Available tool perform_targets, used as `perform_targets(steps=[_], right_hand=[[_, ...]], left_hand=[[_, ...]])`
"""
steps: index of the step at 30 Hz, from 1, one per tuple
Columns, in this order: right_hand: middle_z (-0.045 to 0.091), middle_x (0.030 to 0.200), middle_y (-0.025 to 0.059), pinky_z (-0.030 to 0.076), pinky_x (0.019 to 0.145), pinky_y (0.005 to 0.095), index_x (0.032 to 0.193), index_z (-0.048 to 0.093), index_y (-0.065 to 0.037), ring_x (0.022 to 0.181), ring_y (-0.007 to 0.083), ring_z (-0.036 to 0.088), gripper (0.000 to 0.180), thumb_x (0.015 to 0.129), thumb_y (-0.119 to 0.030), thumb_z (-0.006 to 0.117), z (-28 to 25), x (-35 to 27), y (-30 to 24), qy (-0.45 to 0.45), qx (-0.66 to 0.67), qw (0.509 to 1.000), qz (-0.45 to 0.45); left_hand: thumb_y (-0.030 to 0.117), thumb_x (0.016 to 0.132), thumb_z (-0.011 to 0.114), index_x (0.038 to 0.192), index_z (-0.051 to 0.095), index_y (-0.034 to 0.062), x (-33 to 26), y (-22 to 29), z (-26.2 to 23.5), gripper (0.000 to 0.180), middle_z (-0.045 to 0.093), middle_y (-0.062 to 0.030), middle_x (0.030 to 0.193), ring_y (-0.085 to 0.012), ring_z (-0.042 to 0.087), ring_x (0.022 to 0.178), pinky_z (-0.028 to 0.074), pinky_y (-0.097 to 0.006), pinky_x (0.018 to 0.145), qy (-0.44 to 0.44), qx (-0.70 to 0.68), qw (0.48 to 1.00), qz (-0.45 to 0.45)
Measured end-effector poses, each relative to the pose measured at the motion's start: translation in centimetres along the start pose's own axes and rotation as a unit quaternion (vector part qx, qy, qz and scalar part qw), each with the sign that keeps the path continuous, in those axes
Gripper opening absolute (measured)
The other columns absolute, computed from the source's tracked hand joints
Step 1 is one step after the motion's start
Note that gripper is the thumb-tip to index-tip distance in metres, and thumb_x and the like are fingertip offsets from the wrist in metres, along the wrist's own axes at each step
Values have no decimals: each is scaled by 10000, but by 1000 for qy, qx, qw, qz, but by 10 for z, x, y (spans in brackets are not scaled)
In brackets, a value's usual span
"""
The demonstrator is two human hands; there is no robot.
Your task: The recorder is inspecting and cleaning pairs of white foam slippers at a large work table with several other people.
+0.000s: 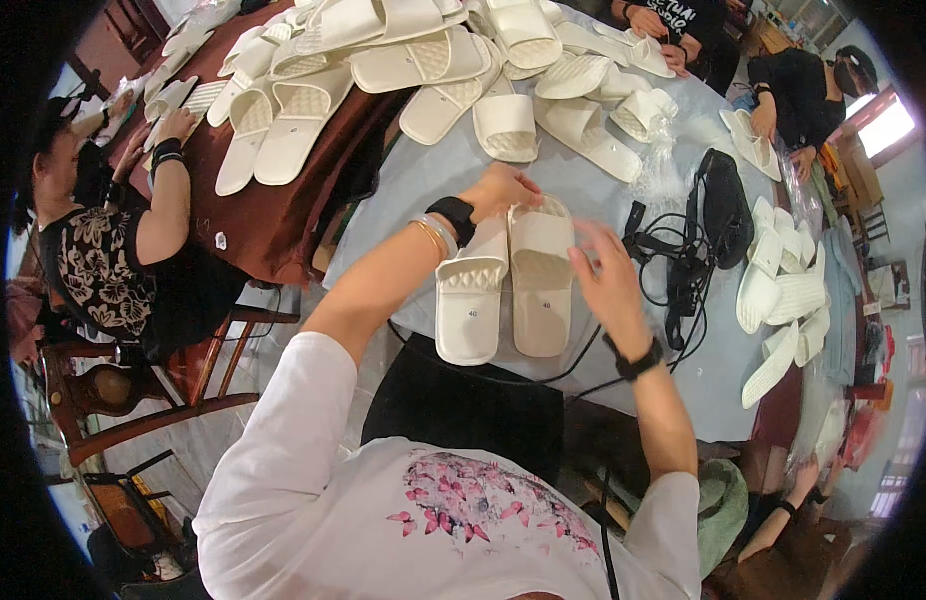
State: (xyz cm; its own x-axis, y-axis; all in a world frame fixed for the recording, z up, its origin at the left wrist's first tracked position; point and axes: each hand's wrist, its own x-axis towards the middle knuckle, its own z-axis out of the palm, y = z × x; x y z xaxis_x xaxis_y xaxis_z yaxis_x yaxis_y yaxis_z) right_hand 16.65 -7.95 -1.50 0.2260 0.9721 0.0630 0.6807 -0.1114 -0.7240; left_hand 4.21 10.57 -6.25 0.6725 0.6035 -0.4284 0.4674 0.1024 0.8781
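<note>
L hand [503, 190] pinches heel end of white slide pair [508, 285] at 12 o'clock; R hand [608, 280] open, fingers spread, hovering just at 3 o'clock; black cable tangle [683, 270] beyond it on grey table [423, 180]

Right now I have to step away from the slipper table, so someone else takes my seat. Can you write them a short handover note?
Left hand: on the far end of the pair of white slippers, fingers curled over the top edge.
Right hand: open, hovering beside the right slipper, holding nothing.
The pair lies side by side, soles up, on the grey table in front of you.
Done: the two are matched and lined up.
Left: the pair is not bagged; a large loose pile of slippers waits at the far side, more at the right edge.
</note>
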Motion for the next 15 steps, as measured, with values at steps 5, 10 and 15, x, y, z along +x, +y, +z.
perform_targets(steps=[5, 10, 15], right_hand=[[569, 957, 118, 419, 743, 369, 943, 582, -46, 860, 300, 523, 218, 798, -207, 554, 22, 22, 6, -9, -225, 971, -76], [582, 918, 97, 428, 710, 331, 933, 576, -34, 774, 233, 534, 193, 785, -157, 585, 38, 17, 5, 93, 20, 990, -109], [580, 886, 59, 423, 657, 217, 963, 538, -9, 773, 124, 555, 187, 851, -158, 541, 54, 29, 9, 56, 301, 952, 12]], left_hand=[[98, 712, 696, 878, 604, -26, -22, 12, 15, 226, 612, -37, 754, -79, 536, 648, 436, -208, 568, 186, -30, 959, 212], [96, 731, 685, 939, 579, -24, -68, 17, 36, 263, 614, -45, 797, -85, 546, 670, 442, -212, 602, 107, -194, 954, 204], [93, 751, 665, 957, 567, -25, -74, 11, 35, 257, 609, -48, 820, -87, 547, 720, 444, -221, 654, 119, -250, 952, 134]])
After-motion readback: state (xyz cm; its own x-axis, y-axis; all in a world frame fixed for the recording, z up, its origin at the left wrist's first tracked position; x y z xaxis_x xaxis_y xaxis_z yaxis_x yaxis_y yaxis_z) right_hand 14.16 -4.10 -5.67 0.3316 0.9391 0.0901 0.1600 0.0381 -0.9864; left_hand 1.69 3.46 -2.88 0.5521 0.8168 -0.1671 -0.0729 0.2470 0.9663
